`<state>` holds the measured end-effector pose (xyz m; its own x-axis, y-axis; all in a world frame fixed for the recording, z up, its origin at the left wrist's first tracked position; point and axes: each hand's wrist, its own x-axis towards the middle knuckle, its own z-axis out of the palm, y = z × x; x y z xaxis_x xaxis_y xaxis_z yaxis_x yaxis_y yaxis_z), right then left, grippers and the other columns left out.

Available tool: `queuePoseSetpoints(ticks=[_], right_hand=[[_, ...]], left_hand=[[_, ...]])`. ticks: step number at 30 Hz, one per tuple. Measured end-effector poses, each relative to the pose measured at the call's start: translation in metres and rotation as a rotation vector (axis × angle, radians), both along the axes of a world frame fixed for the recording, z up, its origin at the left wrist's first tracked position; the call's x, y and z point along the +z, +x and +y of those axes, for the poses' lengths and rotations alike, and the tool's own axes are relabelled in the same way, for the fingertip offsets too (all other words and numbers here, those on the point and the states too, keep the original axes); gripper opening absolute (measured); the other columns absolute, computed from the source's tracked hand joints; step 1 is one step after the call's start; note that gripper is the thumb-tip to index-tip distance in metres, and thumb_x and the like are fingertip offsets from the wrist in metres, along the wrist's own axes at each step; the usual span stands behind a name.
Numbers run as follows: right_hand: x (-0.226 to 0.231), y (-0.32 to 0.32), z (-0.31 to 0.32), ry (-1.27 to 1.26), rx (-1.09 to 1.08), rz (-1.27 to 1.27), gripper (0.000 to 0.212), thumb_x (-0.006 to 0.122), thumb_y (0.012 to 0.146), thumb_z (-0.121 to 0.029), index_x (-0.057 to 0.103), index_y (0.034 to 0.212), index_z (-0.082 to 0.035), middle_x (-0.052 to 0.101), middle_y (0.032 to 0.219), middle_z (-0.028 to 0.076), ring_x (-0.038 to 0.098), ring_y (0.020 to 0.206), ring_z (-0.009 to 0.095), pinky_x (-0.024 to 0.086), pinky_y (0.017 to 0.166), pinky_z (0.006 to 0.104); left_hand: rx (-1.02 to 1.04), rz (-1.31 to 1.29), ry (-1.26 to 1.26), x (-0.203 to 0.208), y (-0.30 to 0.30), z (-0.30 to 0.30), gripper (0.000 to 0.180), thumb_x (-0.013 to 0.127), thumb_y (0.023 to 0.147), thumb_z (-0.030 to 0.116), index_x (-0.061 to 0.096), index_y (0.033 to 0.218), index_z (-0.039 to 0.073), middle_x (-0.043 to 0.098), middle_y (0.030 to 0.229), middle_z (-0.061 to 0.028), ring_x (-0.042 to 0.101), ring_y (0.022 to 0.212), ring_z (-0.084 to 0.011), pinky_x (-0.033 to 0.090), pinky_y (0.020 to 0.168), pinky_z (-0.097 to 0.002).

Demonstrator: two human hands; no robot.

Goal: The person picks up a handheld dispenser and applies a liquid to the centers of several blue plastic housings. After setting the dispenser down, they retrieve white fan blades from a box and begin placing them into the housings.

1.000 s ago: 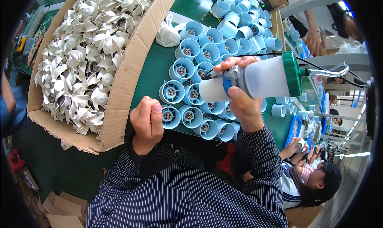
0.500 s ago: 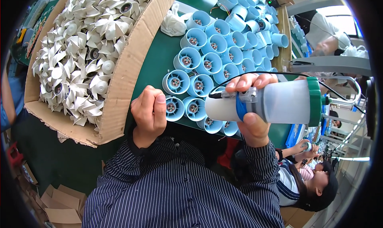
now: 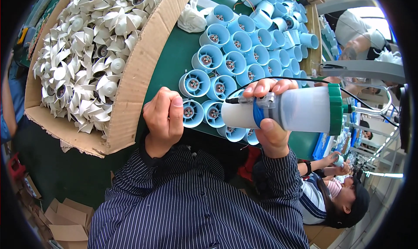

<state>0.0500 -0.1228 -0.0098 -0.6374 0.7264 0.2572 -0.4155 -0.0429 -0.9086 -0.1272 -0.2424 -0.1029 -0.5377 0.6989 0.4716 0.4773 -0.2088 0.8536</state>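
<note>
Bottle (image 3: 289,111) lies sideways, clasped in right hand (image 3: 270,127); left hand (image 3: 163,118), fisted empty at nine o'clock, steadies beside blue fan housings (image 3: 230,61).

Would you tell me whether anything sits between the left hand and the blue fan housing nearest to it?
Nothing visible does. The left hand, closed in a fist, sits right beside the nearest blue fan housing at the table's near edge. The right hand holds the white bottle farther right.

Big open brown cardboard box (image 3: 130,74) sits left of the blue fan housings (image 3: 230,53), packed with white fan impellers (image 3: 87,53). Flattened brown cartons (image 3: 61,218) lie below that box, on the floor. No labels, signs or screens visible.
</note>
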Motion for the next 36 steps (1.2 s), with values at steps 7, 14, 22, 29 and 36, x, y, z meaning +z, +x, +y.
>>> queuePoseSetpoints(ticks=[7, 14, 22, 29, 36], right_hand=[[-0.001, 0.0, -0.001, -0.003, -0.01, -0.004, 0.059, 0.085, 0.076, -0.012, 0.044, 0.118, -0.011, 0.06, 0.111, 0.013, 0.06, 0.108, 0.027, 0.05, 0.099, 0.0482], [0.007, 0.005, 0.0, 0.079, -0.021, 0.019, 0.059, 0.087, 0.077, -0.017, 0.044, 0.117, -0.011, 0.06, 0.111, 0.013, 0.06, 0.107, 0.028, 0.05, 0.098, 0.0466], [0.021, 0.006, -0.019, 0.065, -0.118, 0.119, 0.06, 0.084, 0.074, -0.022, 0.047, 0.12, -0.014, 0.057, 0.114, 0.006, 0.058, 0.109, 0.025, 0.042, 0.099, 0.0422], [0.014, -0.011, -0.032, 0.027, -0.187, 0.164, 0.058, 0.082, 0.073, -0.021, 0.047, 0.119, -0.014, 0.057, 0.115, 0.005, 0.058, 0.109, 0.026, 0.042, 0.1, 0.0424], [-0.004, -0.034, -0.034, -0.042, -0.238, 0.173, 0.064, 0.089, 0.073, -0.019, 0.045, 0.119, -0.011, 0.06, 0.11, 0.012, 0.061, 0.104, 0.03, 0.05, 0.096, 0.0443]], left_hand=[[0.006, 0.01, 0.003, -0.002, 0.0, 0.0, 0.018, 0.049, 0.1, 0.01, 0.052, 0.085, 0.0, 0.055, 0.07, -0.0094, 0.049, 0.056, -0.018, 0.038, 0.052, -0.0305], [-0.005, -0.007, 0.002, 0.0, -0.001, 0.0, 0.013, 0.056, 0.095, 0.005, 0.053, 0.083, 0.0, 0.053, 0.069, -0.0127, 0.054, 0.056, -0.0272, 0.042, 0.052, -0.0366], [0.014, -0.024, 0.011, -0.001, 0.001, 0.001, 0.021, 0.047, 0.103, 0.012, 0.051, 0.087, 0.0, 0.056, 0.072, -0.0114, 0.051, 0.058, -0.0197, 0.04, 0.054, -0.0305], [0.009, -0.031, 0.01, 0.0, -0.001, 0.0, 0.021, 0.048, 0.104, 0.012, 0.052, 0.088, -0.001, 0.058, 0.074, -0.0127, 0.054, 0.058, -0.0216, 0.042, 0.054, -0.0315], [-0.006, -0.031, 0.005, 0.0, -0.002, 0.002, 0.013, 0.055, 0.099, 0.005, 0.054, 0.087, 0.0, 0.055, 0.072, -0.013, 0.057, 0.059, -0.0308, 0.044, 0.054, -0.0387]])
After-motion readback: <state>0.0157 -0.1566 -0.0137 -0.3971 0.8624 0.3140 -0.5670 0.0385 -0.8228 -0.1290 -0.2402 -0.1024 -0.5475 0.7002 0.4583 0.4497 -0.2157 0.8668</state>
